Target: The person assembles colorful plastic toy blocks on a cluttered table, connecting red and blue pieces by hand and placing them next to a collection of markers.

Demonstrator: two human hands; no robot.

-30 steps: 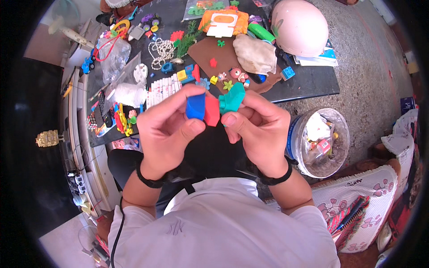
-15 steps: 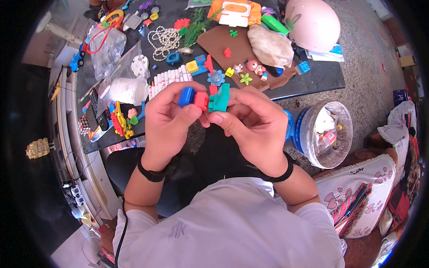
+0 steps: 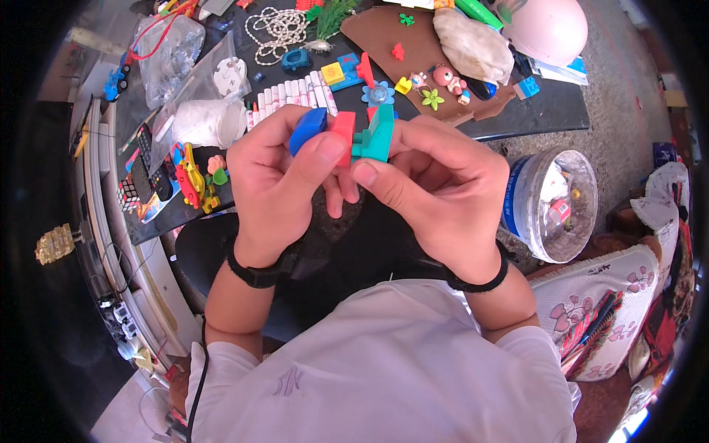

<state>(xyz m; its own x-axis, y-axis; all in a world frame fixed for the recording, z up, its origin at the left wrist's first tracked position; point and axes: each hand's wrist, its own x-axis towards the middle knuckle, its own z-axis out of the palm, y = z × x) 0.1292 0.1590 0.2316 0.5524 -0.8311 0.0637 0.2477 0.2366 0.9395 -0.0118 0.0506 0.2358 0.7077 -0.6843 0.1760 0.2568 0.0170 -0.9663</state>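
Left fingers (image 3: pixel 316 158) pinch a blue block (image 3: pixel 304 134) and red block (image 3: pixel 343 134), right fingers (image 3: pixel 387 182) a green block (image 3: pixel 379 135); I'd guess light, stiff, best side-gripped.

We see smooth plastic on the blue block (image 3: pixel 307 131), red block (image 3: pixel 343 131) and green block (image 3: pixel 380 133), and crinkled, glossy plastic on the bag (image 3: pixel 168 66).

My red toy block (image 3: pixel 345 127) has a blue block (image 3: pixel 307 131) left of it, a teal block (image 3: pixel 379 136) to its right.
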